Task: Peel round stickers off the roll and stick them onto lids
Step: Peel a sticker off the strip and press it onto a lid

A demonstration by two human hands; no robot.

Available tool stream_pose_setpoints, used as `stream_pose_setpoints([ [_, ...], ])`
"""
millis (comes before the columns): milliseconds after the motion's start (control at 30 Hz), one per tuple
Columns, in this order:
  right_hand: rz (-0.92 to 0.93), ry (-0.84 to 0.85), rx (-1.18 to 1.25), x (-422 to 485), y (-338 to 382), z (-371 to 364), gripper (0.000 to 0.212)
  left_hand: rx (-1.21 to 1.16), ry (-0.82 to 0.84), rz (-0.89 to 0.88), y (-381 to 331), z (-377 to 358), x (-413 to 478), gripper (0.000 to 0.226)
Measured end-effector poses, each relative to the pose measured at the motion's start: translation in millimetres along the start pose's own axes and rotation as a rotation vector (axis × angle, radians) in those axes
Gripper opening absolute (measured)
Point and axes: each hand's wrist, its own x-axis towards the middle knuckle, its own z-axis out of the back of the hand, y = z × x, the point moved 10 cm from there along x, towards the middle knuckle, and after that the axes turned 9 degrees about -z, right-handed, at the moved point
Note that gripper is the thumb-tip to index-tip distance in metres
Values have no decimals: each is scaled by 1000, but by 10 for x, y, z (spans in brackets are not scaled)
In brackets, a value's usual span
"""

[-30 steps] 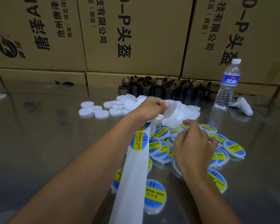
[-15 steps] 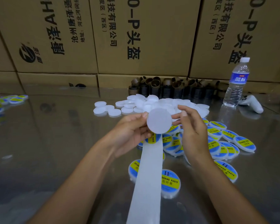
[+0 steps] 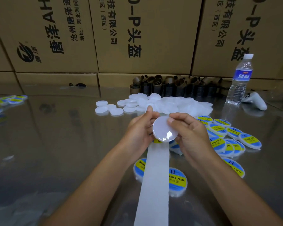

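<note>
White translucent plastic, plain face toward the camera, glare patch low on it: the held lid (image 3: 164, 129) is gripped from both sides. Its left edge is wrapped by the curled fingers of the left hand (image 3: 137, 132), thumb tip raised above the rim; the fingers behind are hidden. Its upper right edge is pinched by the right hand (image 3: 191, 134), thumb laid on the face, the other fingers tucked behind and out of sight.

From just under the held lid the backing strip (image 3: 155, 176) is run toward the camera and is cut off by the bottom edge. Which hand has hold of it cannot be told. Only a yellow-and-blue sliver of a sticker (image 3: 158, 141) is seen at the held lid's lower left rim; peeled or not cannot be told.

Beyond the held lid the blank lids (image 3: 170, 103) are heaped, count lost in overlap. To its right and below it the labelled lids (image 3: 232, 137) are spread, several covered by the strip and the right wrist. Far to its left a few more are cropped by the frame edge.

Behind the heap the cardboard cores (image 3: 178, 85) are lined up, dark and hard to separate. Far right of the held lid the water bottle (image 3: 239, 80) and a white controller (image 3: 256, 101) are placed. Behind everything the cartons (image 3: 145, 35) are stacked, print cut off at the top.
</note>
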Motion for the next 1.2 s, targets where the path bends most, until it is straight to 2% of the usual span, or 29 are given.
stream_pose_setpoints([
  [167, -93, 24, 203, -28, -87, -48, 22, -48, -33, -119, -120, -42, -33, 38],
  [333, -114, 90, 322, -68, -49, -117, 30, -87, 59, -195, -206, -164, -66, 29],
  [500, -101, 190, 364, -109, -70, -242, 26, -98, 114, -245, -239, -273, -101, 16],
  [567, -72, 190, 304, -117, -73, -254, 24, -110, 107, -249, -244, -258, -96, 17],
  [633, 12, 120, 168, -118, -24, -188, 22, -133, 102, -249, -270, -216, -79, 18],
  [767, 367, -172, -363, -224, 204, -15, 19, -198, 20, -218, -298, -23, -6, 20],
  [833, 444, -241, -568, -255, 194, -17, 24, -231, -15, -191, -272, 48, 14, 21],
  [900, 398, -228, -649, -205, 112, -25, 31, -251, -36, -163, -242, 86, 20, 22],
  [1000, 279, -137, -627, -124, -13, -65, 39, -265, -63, -126, -193, 116, 29, 22],
  [1200, 101, -7, -297, -91, -110, -89, 42, -276, -132, -84, -136, 234, 43, 22],
])
